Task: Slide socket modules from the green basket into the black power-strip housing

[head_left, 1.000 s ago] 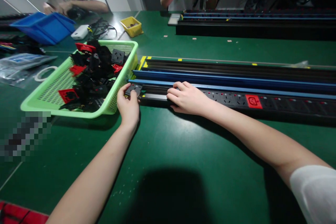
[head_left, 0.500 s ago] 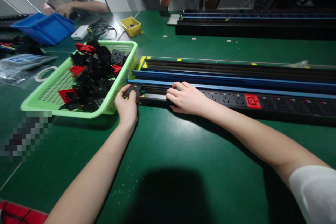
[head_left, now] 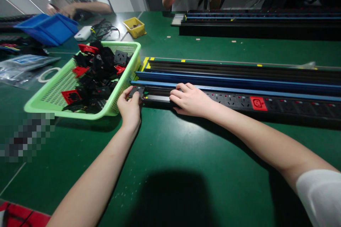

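Observation:
My left hand [head_left: 129, 108] pinches a black socket module [head_left: 137, 91] between thumb and fingers at the left end of a long black power strip [head_left: 229, 101]. Whether the module sits in the channel or just above it, I cannot tell. Farther right, my right hand [head_left: 189, 100] has its fingers curled over the same strip; what lies under the fingertips is mostly hidden. Between the hands, a bare stretch of metal channel [head_left: 160, 98] shows. Right of my right hand the strip carries a row of black sockets and one red socket [head_left: 258, 103].
A green basket [head_left: 80, 115] of black and red socket modules stands left of my left hand. Blue-edged rails [head_left: 239, 81] lie behind the strip. Farther back are a yellow tray [head_left: 138, 32], a blue bin [head_left: 53, 30] and more strips [head_left: 253, 30]. Two people are across the table.
Both hands keep nearly the same hold and place. The whole view has shifted slightly, with things appearing a little farther right.

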The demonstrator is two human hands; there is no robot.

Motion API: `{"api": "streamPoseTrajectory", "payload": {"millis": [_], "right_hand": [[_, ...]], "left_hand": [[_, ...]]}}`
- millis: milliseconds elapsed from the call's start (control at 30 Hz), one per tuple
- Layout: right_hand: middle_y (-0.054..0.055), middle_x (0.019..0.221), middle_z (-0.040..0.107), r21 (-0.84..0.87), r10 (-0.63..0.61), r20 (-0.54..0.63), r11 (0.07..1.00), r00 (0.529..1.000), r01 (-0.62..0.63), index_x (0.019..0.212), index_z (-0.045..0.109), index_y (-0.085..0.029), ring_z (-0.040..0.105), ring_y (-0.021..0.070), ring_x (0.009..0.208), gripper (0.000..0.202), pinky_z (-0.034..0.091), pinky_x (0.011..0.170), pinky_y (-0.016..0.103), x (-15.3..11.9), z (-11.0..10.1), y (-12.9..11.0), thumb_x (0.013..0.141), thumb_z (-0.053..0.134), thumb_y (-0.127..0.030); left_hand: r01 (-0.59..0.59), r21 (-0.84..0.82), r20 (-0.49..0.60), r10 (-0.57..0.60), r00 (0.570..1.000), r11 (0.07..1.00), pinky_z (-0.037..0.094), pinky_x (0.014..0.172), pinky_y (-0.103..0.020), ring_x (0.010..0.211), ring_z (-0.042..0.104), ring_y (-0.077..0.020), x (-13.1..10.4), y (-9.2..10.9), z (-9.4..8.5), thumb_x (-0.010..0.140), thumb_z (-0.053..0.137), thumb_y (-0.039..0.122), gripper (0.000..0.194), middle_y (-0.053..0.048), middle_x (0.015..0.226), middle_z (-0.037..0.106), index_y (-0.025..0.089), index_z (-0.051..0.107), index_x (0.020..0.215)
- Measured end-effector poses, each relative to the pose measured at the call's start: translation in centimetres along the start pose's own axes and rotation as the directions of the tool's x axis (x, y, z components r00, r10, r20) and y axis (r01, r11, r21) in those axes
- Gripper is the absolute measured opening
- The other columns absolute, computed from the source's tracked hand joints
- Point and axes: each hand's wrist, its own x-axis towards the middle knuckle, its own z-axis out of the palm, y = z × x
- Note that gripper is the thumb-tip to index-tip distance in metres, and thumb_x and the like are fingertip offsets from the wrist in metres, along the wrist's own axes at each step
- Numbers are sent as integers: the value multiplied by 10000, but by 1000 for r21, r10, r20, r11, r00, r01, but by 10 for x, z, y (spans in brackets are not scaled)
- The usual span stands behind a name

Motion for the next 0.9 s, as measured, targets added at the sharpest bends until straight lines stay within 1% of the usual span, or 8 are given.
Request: {"api": "streamPoseTrajectory", "payload": {"millis": [200,367,500,700,900], "right_hand": [[117,1136,701,3,0,5,1000,1000,0,1076,642,-143,557,315,1105,212,362,835,393,0,-1,-1,981,571,-318],[127,1137,706,5,-4,-1,1000,1000,4,1077,649,-142,555,313,1104,203,361,835,392,0,-1,0,977,575,-301],[124,1136,705,-1,-3,-1,1000,1000,3,1071,646,-143,558,313,1101,198,360,833,389,0,-1,0,977,573,-301],[130,1136,705,6,-1,10,1000,1000,1,1081,647,-140,550,313,1115,210,357,840,386,0,-1,0,977,583,-310],[126,1135,708,-1,-2,-1,1000,1000,2,1081,645,-144,558,310,1105,212,356,835,384,0,-1,0,979,578,-317]], "left_hand": [[15,22,0,-15,1000,1000,575,695,-225,804,689,-135,0,1,1,761,676,244,476,-110,1094,728,124,679,1222],[-45,81,54,41,998,996,558,685,-213,843,687,-136,0,-5,-2,801,647,295,439,-97,1132,724,159,683,1217],[-53,72,44,50,998,996,571,744,-235,885,694,-144,2,-8,-3,809,681,318,452,-105,1183,716,164,672,1234],[-44,72,52,40,998,996,579,765,-260,886,700,-161,2,-8,-3,822,714,331,457,-116,1158,718,149,670,1239],[-44,41,52,42,998,998,593,832,-278,998,704,-182,2,-8,-3,807,741,297,450,-116,1229,696,168,662,1231]]}}
